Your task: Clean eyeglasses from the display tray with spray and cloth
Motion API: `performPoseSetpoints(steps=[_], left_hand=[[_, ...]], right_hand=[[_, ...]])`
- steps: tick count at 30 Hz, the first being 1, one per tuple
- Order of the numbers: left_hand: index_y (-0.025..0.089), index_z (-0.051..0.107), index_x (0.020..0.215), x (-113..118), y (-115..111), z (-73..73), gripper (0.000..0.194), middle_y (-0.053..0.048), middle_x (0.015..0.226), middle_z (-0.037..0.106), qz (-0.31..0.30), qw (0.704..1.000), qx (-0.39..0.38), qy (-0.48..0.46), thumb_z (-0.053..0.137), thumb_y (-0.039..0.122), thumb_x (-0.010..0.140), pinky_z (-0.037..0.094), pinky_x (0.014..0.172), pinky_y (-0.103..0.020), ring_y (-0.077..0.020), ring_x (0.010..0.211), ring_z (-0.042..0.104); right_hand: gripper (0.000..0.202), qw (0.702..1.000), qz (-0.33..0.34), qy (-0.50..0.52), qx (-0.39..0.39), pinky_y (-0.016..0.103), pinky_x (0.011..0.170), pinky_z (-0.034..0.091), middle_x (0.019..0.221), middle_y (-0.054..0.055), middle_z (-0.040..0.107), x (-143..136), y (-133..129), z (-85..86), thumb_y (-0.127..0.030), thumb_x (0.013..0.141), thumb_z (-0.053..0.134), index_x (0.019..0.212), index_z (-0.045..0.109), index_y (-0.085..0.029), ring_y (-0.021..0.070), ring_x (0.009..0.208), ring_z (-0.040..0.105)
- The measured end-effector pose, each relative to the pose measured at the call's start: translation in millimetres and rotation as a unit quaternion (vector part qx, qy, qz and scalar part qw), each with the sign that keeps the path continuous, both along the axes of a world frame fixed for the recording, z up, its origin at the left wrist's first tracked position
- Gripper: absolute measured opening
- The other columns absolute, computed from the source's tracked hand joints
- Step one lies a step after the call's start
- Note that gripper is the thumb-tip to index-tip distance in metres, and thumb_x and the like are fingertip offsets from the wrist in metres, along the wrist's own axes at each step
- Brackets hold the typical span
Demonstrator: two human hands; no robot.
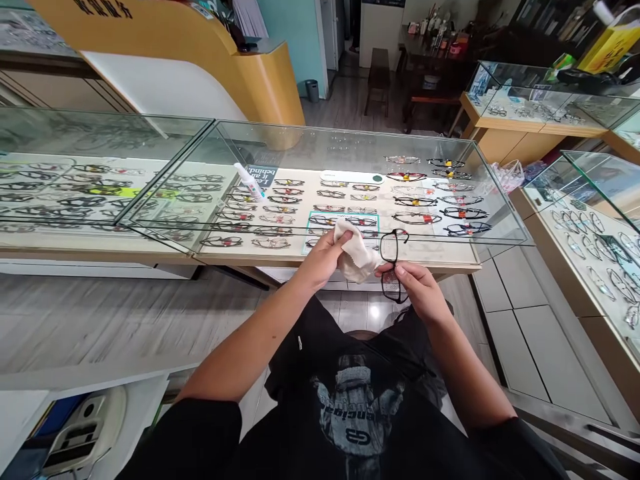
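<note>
A cream cleaning cloth (357, 259) hangs from my left hand (323, 259), whose thumb and fingers are closed on its upper left part. Just to the right, my right hand (419, 285) pinches a pair of dark-framed eyeglasses (395, 248) near the middle. The glasses are turned on end, one lens above my fingers and the other below. The cloth's right edge comes close to the frame; whether they touch I cannot tell. Both hands are above the near edge of the glass display case (330, 147).
Rows of spectacles (277, 219) lie inside the case. On its glass top stands a white spray bottle (249, 181). Another display case (595, 233) is on the right, and a wooden counter (265, 87) rises behind. A stool (379, 73) stands farther back.
</note>
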State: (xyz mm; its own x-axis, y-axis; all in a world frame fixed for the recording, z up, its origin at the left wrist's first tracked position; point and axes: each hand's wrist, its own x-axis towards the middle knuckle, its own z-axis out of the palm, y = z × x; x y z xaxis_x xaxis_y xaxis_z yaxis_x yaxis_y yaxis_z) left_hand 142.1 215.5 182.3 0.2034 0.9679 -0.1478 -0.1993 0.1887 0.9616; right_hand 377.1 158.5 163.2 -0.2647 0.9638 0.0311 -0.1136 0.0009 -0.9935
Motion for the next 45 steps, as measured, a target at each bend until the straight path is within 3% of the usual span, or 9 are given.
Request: performPoseSetpoints(steps=[5, 10, 15, 20, 23, 26, 30, 35, 45], left_hand=[[0.024, 0.064, 0.106, 0.4, 1.0, -1.3, 0.046, -0.002, 0.089, 0.058, -0.044, 0.996, 0.068, 0.036, 0.067, 0.068, 0.094, 0.041, 0.066, -0.030, -0.0162, 0.075, 0.050], [0.027, 0.045, 0.110, -7.1, 4.0, 2.6, 0.046, 0.001, 0.083, 0.056, -0.169, 0.965, 0.130, 0.152, 0.058, 0.070, 0.099, 0.035, 0.063, -0.031, -0.0159, 0.066, 0.044], [0.026, 0.045, 0.101, -7.8, 4.8, 16.3, 0.047, 0.004, 0.073, 0.045, -0.168, 0.925, 0.183, 0.288, 0.067, 0.067, 0.095, 0.029, 0.064, -0.032, -0.0169, 0.066, 0.040], [0.026, 0.046, 0.098, -7.6, 10.7, 16.6, 0.047, 0.004, 0.073, 0.045, -0.206, 0.923, 0.164, 0.279, 0.073, 0.064, 0.092, 0.028, 0.062, -0.031, -0.0161, 0.064, 0.037], [0.025, 0.051, 0.098, -6.8, 12.3, 13.3, 0.048, -0.001, 0.086, 0.055, -0.175, 0.926, 0.189, 0.276, 0.076, 0.065, 0.088, 0.035, 0.068, -0.031, -0.0188, 0.076, 0.047], [0.025, 0.058, 0.094, -8.0, 7.4, 16.3, 0.055, -0.006, 0.099, 0.061, -0.062, 0.915, 0.223, 0.331, 0.089, 0.065, 0.073, 0.039, 0.075, -0.032, -0.0249, 0.093, 0.055], [0.028, 0.065, 0.101, -13.8, -3.9, 21.4, 0.052, 0.001, 0.070, 0.056, -0.070, 0.918, 0.129, 0.367, 0.088, 0.066, 0.075, 0.029, 0.062, -0.031, -0.0202, 0.065, 0.050], [0.026, 0.070, 0.119, -13.1, -9.2, 7.4, 0.061, 0.002, 0.070, 0.060, -0.149, 0.958, 0.045, 0.240, 0.075, 0.076, 0.084, 0.033, 0.060, -0.029, -0.0159, 0.062, 0.050], [0.018, 0.065, 0.125, 16.6, -28.2, -13.7, 0.072, 0.003, 0.074, 0.063, -0.035, 0.990, -0.092, -0.102, 0.090, 0.064, 0.076, 0.045, 0.056, -0.023, -0.0096, 0.055, 0.054]], right_hand=[[0.033, 1.000, 0.010, 0.009, -0.012, 0.039, 0.098, 0.054, 0.098, 0.005, 0.083, -2.7, 2.7, -4.9, -0.053, 0.102, 0.068, 0.109, 0.087, -0.028, 0.0245, 0.098, 0.072], [0.037, 0.999, 0.044, -0.009, -0.025, 0.040, 0.098, 0.055, 0.099, 0.007, 0.083, -6.4, 1.9, -3.2, -0.057, 0.100, 0.069, 0.108, 0.088, -0.025, 0.0252, 0.098, 0.072], [0.039, 0.997, 0.073, -0.031, -0.004, 0.041, 0.097, 0.055, 0.102, 0.007, 0.083, -9.2, 0.3, 1.6, -0.058, 0.100, 0.068, 0.108, 0.087, -0.025, 0.0262, 0.099, 0.072], [0.039, 0.994, 0.097, -0.054, 0.024, 0.041, 0.097, 0.054, 0.101, 0.007, 0.082, -8.9, 0.2, 5.3, -0.058, 0.102, 0.066, 0.105, 0.087, -0.026, 0.0272, 0.099, 0.072], [0.038, 0.991, 0.109, -0.069, 0.039, 0.040, 0.096, 0.053, 0.102, 0.007, 0.081, -8.0, 0.2, 5.8, -0.056, 0.104, 0.064, 0.107, 0.087, -0.026, 0.0269, 0.100, 0.070], [0.037, 0.989, 0.115, -0.080, 0.050, 0.039, 0.094, 0.051, 0.101, 0.007, 0.079, -7.8, 0.1, 6.0, -0.054, 0.105, 0.062, 0.109, 0.086, -0.026, 0.0259, 0.098, 0.069], [0.040, 0.988, 0.120, -0.086, 0.054, 0.039, 0.094, 0.051, 0.102, 0.008, 0.079, -10.4, -0.7, 5.5, -0.056, 0.105, 0.061, 0.106, 0.086, -0.024, 0.0260, 0.098, 0.068], [0.037, 0.988, 0.132, -0.069, 0.051, 0.038, 0.093, 0.051, 0.102, 0.008, 0.077, -15.9, -1.6, 3.9, -0.054, 0.106, 0.061, 0.108, 0.085, -0.025, 0.0251, 0.097, 0.066], [0.036, 0.990, 0.137, -0.019, 0.039, 0.036, 0.089, 0.048, 0.096, 0.007, 0.074, -24.8, 0.5, -3.4, -0.050, 0.106, 0.063, 0.093, 0.081, -0.021, 0.0213, 0.090, 0.061]])
